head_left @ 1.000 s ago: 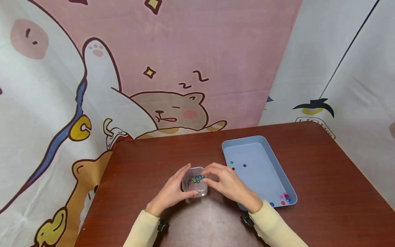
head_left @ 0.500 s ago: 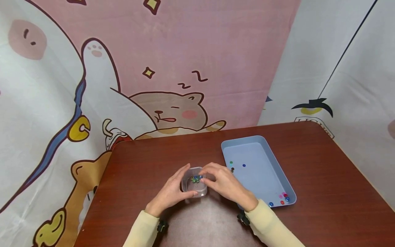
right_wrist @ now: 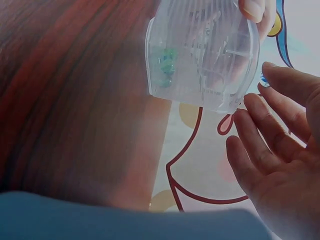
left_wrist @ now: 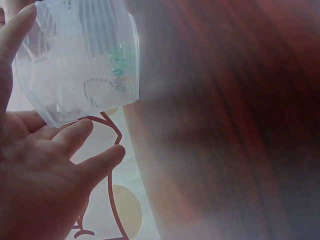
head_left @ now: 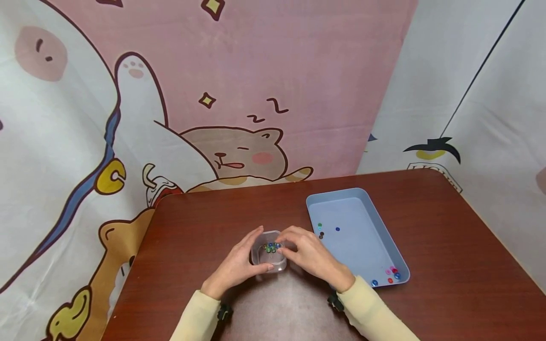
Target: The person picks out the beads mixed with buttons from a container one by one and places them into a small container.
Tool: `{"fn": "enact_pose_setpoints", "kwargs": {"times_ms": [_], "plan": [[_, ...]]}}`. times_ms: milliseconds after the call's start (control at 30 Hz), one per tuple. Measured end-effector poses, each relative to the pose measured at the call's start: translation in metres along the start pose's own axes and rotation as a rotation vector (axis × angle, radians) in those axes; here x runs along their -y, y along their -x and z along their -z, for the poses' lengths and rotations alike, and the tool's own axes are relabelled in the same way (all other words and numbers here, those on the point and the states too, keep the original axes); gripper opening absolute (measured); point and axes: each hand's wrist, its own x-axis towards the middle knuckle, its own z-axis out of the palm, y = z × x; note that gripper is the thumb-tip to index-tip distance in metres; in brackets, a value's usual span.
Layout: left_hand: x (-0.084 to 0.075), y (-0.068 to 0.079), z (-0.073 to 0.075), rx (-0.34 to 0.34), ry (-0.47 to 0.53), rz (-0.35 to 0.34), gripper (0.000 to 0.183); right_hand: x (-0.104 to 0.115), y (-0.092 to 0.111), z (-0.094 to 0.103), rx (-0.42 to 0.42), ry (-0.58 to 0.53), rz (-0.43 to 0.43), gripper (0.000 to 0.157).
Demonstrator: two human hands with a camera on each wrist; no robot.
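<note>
My left hand (head_left: 239, 260) holds a small clear plastic box (left_wrist: 75, 60) by its sides, thumb at the near rim and fingers round the far left. Inside the box lie several glass marbles (head_left: 271, 247), mostly green and blue; the plastic blurs them in both wrist views. At the box's right rim is my right hand (head_left: 313, 251). Its thumb and index finger pinch a blue-and-clear marble (right_wrist: 264, 80), while the other fingers extend beside the box wall.
Right of the box a light blue tray (head_left: 386, 232) lies on the brown table (head_left: 460, 237). Small coloured discs or beads (head_left: 320, 227) sit at its left side. More small pieces and blue marbles (head_left: 397, 275) gather near its front right corner. A printed cloth (head_left: 332, 94) hangs behind.
My right hand has shifted very slightly left against the box rim. The left hand and the box have kept their place.
</note>
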Motion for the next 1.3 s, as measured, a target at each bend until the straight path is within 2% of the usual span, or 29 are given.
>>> {"fn": "enact_pose_setpoints", "kwargs": {"times_ms": [367, 600, 867, 1067, 1300], "plan": [[-0.001, 0.0, 0.0, 0.002, -0.01, 0.001, 0.102, -0.001, 0.0, -0.001, 0.007, 0.011, 0.015, 0.023], [0.0, 0.0, 0.0, -0.002, -0.009, -0.002, 0.102, 0.001, 0.005, 0.008, -0.006, 0.026, 0.032, 0.031], [-0.001, -0.001, -0.001, -0.006, -0.027, 0.001, 0.105, 0.008, 0.018, 0.045, -0.09, 0.059, 0.031, 0.036], [-0.006, 0.0, 0.001, 0.019, -0.036, 0.04, 0.11, 0.007, 0.034, 0.079, -0.156, 0.105, 0.007, 0.036], [-0.008, 0.001, 0.001, 0.025, -0.05, 0.065, 0.11, -0.006, 0.059, 0.115, -0.183, 0.202, -0.068, 0.042]]}}
